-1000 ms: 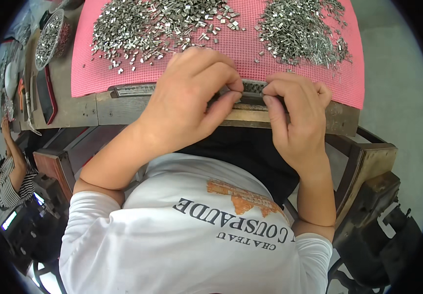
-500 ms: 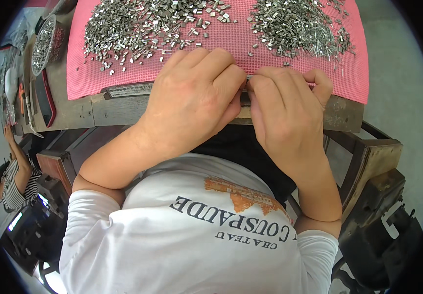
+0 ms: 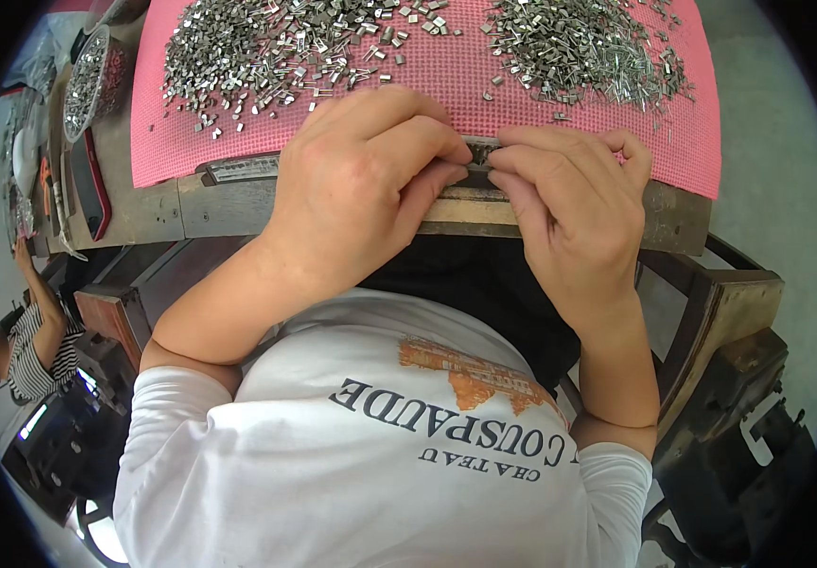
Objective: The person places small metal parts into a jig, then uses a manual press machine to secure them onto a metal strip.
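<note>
My left hand (image 3: 351,170) and my right hand (image 3: 579,204) meet at the table's near edge, thumbs and forefingers pinched a short way apart. Whatever is between their fingertips is too small to make out. Beneath the fingers runs a narrow metal rail (image 3: 247,169), its left end showing beside my left hand and a dark bit showing in the gap. Beyond my hands, small silvery metal parts with thin wire leads lie in a large left pile (image 3: 247,66) and a right pile (image 3: 560,57). Both piles rest on a pink textured mat (image 3: 446,85).
A clear bowl of small metal parts (image 3: 87,85) stands at the left. Near it lie a dark, red-edged flat object (image 3: 93,189) and orange-handled tools (image 3: 46,185). The wooden table edge (image 3: 228,210) is close to my body. Another person (image 3: 35,346) sits at the far left.
My hands have drawn slightly apart at the fingertips, uncovering part of the rail. The right hand has shifted a little to the right.
</note>
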### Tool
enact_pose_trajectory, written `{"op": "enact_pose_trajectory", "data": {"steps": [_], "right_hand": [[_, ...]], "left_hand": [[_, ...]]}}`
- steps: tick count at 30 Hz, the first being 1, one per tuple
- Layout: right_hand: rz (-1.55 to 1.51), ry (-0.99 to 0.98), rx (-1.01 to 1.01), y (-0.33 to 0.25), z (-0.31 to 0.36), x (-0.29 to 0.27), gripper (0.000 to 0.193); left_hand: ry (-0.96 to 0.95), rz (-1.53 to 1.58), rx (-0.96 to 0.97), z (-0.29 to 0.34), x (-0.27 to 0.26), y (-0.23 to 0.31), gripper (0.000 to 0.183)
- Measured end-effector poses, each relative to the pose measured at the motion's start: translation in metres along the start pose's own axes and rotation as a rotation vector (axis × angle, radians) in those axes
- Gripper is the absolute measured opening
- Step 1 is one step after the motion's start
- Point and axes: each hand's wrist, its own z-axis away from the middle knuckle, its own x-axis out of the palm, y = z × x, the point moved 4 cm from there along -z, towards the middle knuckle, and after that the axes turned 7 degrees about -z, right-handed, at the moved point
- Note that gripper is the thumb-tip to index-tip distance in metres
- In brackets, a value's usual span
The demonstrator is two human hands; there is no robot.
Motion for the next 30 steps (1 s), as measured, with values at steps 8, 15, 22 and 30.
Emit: {"op": "enact_pose_trajectory", "data": {"steps": [8, 15, 22, 30], "right_hand": [[-0.106, -0.008, 0.104, 0.003, -0.001, 0.000, 0.016], [-0.106, -0.008, 0.116, 0.004, -0.006, 0.005, 0.016], [-0.038, -0.088, 0.151, 0.001, -0.008, -0.004, 0.017], [-0.026, -0.188, 0.157, -0.005, -0.018, -0.003, 0.016]], "left_hand": [[-0.054, 0.187, -0.147, 0.004, 0.001, -0.007, 0.026], [-0.101, 0.185, -0.180, -0.003, -0.007, -0.008, 0.031], [0.095, 0.108, -0.100, -0.003, 0.010, -0.006, 0.026], [0.220, 0.262, -0.089, 0.017, 0.002, -0.019, 0.029]]}}
